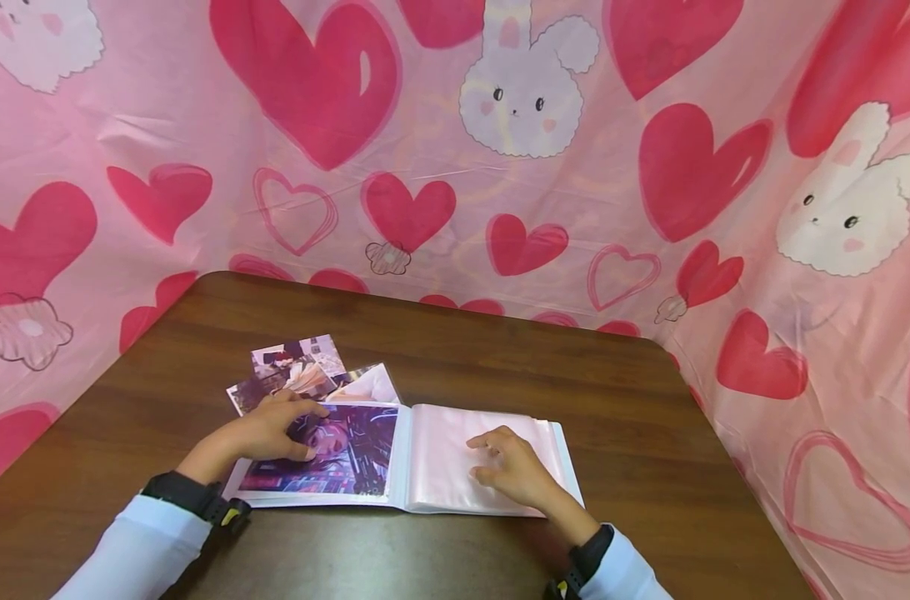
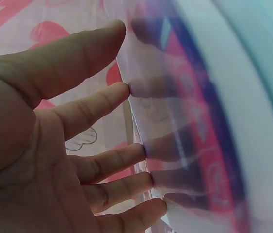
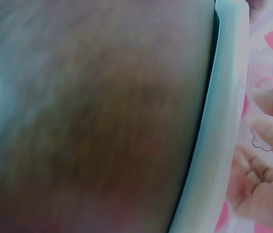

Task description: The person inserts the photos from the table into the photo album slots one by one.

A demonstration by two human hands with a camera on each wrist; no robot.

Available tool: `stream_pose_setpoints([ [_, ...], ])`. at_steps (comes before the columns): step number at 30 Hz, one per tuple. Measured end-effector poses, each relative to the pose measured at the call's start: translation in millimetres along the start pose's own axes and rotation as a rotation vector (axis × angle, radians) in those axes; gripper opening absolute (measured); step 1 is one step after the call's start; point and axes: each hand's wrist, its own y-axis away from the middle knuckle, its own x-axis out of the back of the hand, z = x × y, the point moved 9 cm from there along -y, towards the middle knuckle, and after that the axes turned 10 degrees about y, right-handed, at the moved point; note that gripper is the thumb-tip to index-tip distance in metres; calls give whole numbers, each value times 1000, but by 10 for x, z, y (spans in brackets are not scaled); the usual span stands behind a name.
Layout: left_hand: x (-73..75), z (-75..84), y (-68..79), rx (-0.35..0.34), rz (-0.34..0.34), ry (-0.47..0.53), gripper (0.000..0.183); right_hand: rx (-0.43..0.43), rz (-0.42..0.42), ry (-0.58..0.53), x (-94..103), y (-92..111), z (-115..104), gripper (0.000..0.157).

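A photo album [image 1: 401, 483] lies spread on the table. Its left page carries a purple and pink picture [image 1: 365, 454] behind a clear sleeve; its right page [image 1: 443, 458] is pale pinkish with no picture showing. My left hand [image 1: 275, 427] rests on the left page, and in the left wrist view its fingertips [image 2: 138, 151] touch the glossy sleeve, fingers spread and nearly straight. Over the right page is my right hand [image 1: 517, 468], its fingers loosely bent and nothing between them. The right wrist view shows that hand beside the album's edge [image 3: 209, 126].
Several loose photos [image 1: 297, 371] overlap behind the album's left page. The brown wooden table [image 1: 575, 375] reaches back to a pink cloth [image 1: 440, 100] printed with hearts and rabbits, which also hangs along both sides.
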Motion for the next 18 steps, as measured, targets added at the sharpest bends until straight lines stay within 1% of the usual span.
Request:
stream_pose_setpoints([
  [4,5,-17,-12,-3,14,-9,55,-2,-42,71,-4,37,15,36],
  [8,17,-23,-16,-2,19,-11,56,-28,-75,70,-25,55,41,38],
  [12,18,-18,-24,-2,13,2,55,-34,-86,71,-32,60,52,38],
  [15,48,-9,-40,-19,40,20,50,-34,-96,74,-41,63,58,38],
  [18,112,-10,-61,-37,94,43,42,-32,-102,65,-45,66,58,38],
])
